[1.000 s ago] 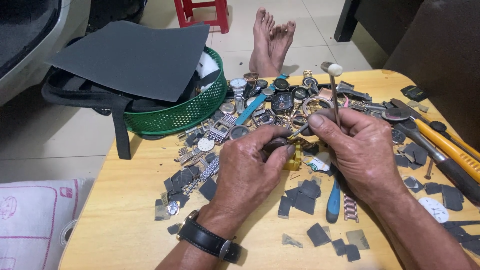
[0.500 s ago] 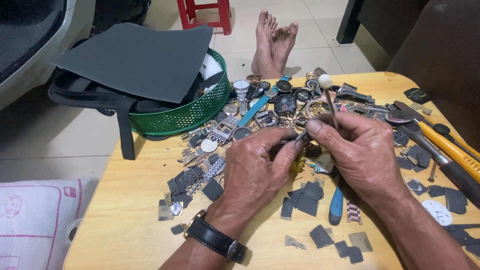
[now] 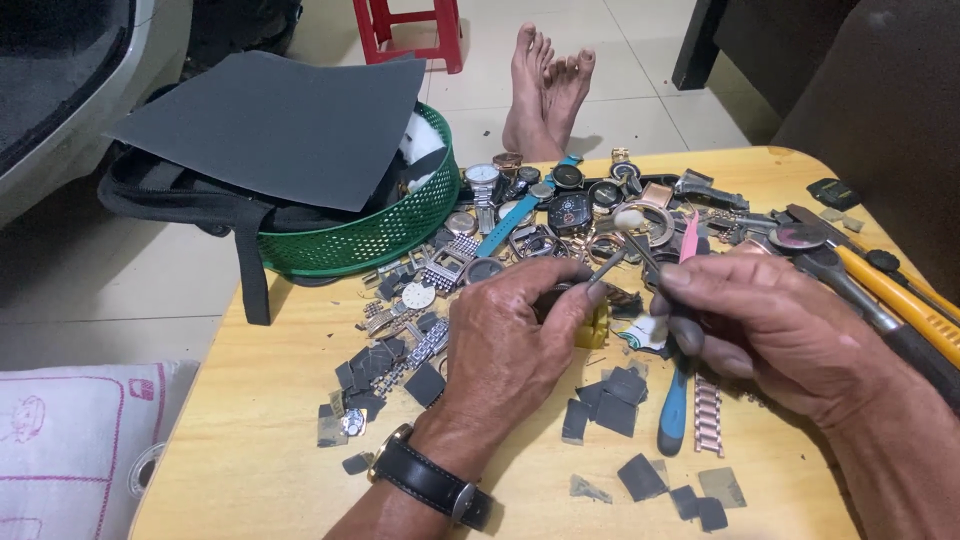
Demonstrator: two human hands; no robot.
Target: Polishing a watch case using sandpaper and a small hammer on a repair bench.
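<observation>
1. The left hand [image 3: 510,340] is curled shut around a small watch part [image 3: 592,325], yellowish, held just above the wooden table [image 3: 260,440].
2. The right hand [image 3: 770,320] pinches a thin metal tool [image 3: 640,245] between thumb and fingers, its tip by the part.
3. Watches [image 3: 570,210], dark scraps [image 3: 615,400] and a green basket [image 3: 380,235] lie around.

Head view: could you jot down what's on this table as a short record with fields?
Surface: round light wooden table
Left hand: black-strapped wristwatch on the wrist, fingers closed on a small part, too hidden to identify
Right hand: pinches a thin metal tool
Between hands: small yellow block
Scattered: dark grey square scraps, pile of watches
Left rear: green plastic mesh basket
</observation>
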